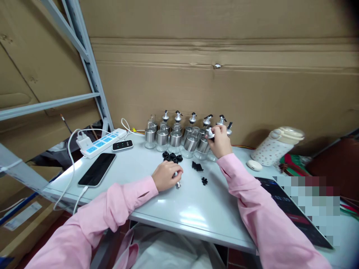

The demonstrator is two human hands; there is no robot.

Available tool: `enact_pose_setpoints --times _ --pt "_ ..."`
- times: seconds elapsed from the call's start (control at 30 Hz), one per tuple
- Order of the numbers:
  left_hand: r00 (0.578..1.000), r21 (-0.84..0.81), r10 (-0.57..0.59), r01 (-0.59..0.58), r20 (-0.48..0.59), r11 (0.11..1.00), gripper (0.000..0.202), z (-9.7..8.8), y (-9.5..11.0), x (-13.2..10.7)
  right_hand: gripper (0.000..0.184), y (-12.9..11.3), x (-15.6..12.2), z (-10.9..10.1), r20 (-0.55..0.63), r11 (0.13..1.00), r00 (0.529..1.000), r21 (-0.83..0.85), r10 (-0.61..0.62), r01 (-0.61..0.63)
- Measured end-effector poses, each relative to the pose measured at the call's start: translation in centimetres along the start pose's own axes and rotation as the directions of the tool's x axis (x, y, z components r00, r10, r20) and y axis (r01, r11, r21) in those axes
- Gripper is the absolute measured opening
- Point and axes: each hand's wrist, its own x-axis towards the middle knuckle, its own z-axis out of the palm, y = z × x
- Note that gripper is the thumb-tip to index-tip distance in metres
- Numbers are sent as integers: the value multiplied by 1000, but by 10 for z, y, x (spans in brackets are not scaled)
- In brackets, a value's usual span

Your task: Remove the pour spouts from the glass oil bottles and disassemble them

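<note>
My left hand (pixel 167 175) rests on the white table (pixel 179 209), fingers curled around a small silver part (pixel 177 184). My right hand (pixel 219 140) is raised over the row of glass and steel dispenser bottles (pixel 175 136), pinching a white pourer cap (pixel 210 133) above one bottle (pixel 202 145). Several black rubber rings (pixel 172 157) lie just beyond my left hand. More small black pieces (pixel 197 166) lie between my hands, and another black piece (pixel 204 181) sits nearer to me. Both arms wear pink sleeves.
A phone (pixel 97 169) on a white cable lies at the left, by a power strip (pixel 101 144) and a small black device (pixel 122 145). A dotted white flask (pixel 276 146) and a white oval case (pixel 254 165) lie at the right. A dark tablet (pixel 291 209) sits near the right edge. Cardboard forms the back wall.
</note>
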Motion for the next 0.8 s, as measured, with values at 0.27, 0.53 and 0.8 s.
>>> enact_pose_setpoints --times 0.27,0.53,0.8 --pt "1000 15 6 -5 -2 1000 15 -1 0 0 16 -26 -20 11 403 866 886 501 -230 -3" --pt "999 -12 -6 5 -33 1000 14 -3 -2 2 19 -23 -27 17 378 894 905 448 -193 3" --pt "988 -7 -42 42 -152 999 26 -8 -4 4 18 -70 -62 -7 248 801 933 596 -259 64"
